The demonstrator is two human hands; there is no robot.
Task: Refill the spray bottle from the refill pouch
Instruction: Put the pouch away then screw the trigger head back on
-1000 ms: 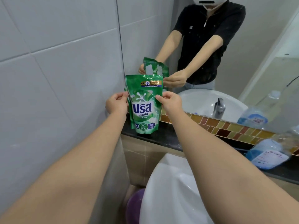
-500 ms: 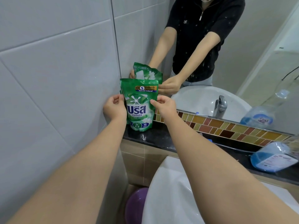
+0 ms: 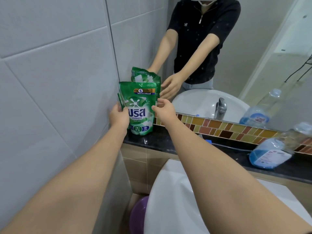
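Pouch: green refill pouch (image 3: 141, 112) stands upright on the black ledge (image 3: 168, 142), in the corner against the tiled wall.
Left hand (image 3: 119, 116): you grip the pouch's left edge.
Right hand (image 3: 163, 110): fingers spread, released, just beside the pouch's right edge, not touching.
Bottle: spray bottle (image 3: 273, 152) lies tilted, well apart to your right, blue liquid inside.
Technique: close both hands on the pouch sides, keep it upright while lifting.

Green refill pouch (image 3: 139, 108) upright on dark ledge (image 3: 162, 142), left hand (image 3: 119, 116) touching, right hand (image 3: 163, 109) beside.
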